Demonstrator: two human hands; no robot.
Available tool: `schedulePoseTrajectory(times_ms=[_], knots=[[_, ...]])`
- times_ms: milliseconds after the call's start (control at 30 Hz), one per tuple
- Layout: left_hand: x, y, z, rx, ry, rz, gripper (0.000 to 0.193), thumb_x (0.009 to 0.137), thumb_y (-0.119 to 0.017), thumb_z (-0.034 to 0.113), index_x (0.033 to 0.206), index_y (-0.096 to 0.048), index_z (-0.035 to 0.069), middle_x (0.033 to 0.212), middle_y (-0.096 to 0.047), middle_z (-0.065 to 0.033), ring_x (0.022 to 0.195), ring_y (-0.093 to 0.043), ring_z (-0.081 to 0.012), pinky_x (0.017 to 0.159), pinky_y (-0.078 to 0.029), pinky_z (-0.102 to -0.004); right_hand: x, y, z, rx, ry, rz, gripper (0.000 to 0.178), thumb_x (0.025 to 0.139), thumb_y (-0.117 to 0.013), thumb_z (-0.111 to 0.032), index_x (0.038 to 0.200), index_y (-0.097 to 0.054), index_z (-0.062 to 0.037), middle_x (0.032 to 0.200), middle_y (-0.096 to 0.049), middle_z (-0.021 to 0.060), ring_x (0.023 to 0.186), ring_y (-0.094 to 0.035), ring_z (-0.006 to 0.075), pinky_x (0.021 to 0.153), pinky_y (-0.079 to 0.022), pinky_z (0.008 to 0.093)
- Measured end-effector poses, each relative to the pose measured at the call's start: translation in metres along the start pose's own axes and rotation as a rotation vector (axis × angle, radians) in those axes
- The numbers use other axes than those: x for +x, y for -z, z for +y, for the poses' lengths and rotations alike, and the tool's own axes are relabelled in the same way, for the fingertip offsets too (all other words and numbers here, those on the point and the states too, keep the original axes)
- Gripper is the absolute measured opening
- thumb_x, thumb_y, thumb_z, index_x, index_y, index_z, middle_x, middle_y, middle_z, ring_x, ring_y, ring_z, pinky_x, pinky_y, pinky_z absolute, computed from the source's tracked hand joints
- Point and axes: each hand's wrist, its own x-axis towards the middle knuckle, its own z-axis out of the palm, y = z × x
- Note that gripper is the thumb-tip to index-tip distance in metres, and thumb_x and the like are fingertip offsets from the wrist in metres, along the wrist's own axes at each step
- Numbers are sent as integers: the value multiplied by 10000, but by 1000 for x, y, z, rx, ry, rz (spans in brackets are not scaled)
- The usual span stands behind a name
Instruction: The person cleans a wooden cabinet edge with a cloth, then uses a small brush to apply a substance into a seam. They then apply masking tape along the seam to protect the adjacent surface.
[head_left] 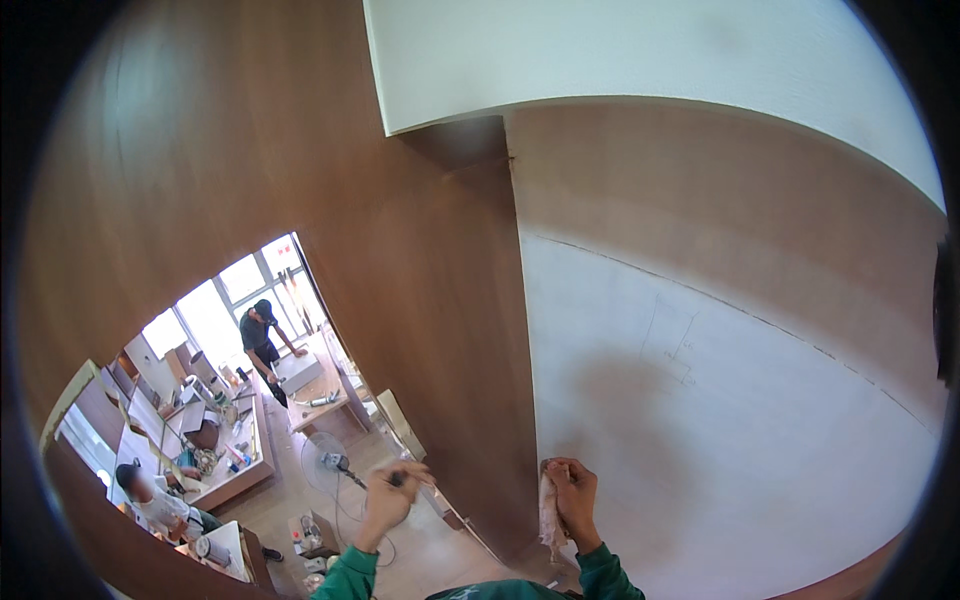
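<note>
Left hand [396,492] curled, right hand [574,492] pinching a cloth [548,512]

At seven o'clock, the left fingers close round a dark thing [398,478], mostly hidden and too small to identify. At five o'clock hangs the limp, crumpled, pinkish-white cloth, partly covered by the right hand; whether it touches the brown panel [440,300], I cannot tell.

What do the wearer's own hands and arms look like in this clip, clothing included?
Both the bare, ungloved left hand and right hand emerge from long green fabric sleeves, the left sleeve and right sleeve, ending near the wrists. No watch or cable shows on either.
</note>
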Motion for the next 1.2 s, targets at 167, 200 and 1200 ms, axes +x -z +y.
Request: schedulePoseTrajectory(times_ms=[167,200,1200], knots=[[-39,-54,-45,-277,266,-249,237,880,-723,171,989,-673,-34,835,-717,-63,604,-574,-78,515,-446,-220,-16,-21,5,64,-61,-68,176,928,-642,-155,966,-693,9,794,-642,6,681,-561,72,602,-456,231],[-44,-60,-45,-313,306,-283,283,871,-737,207,1004,-674,-35,838,-714,-63,601,-574,-80,519,-449,-222,-17,-23,7,87,-73,-79,185,935,-640,-168,980,-690,5,803,-642,6,686,-561,73,605,-459,231],[-62,-20,-17,-8,-26,-52,285,696,-780,111,969,-741,41,859,-700,-37,720,-617,-89,658,-497,-236,-33,-46,-29,441,-597,-656,452,919,-620,-225,1269,-507,38,1152,-629,278,1085,-633,359,963,-514,425]])
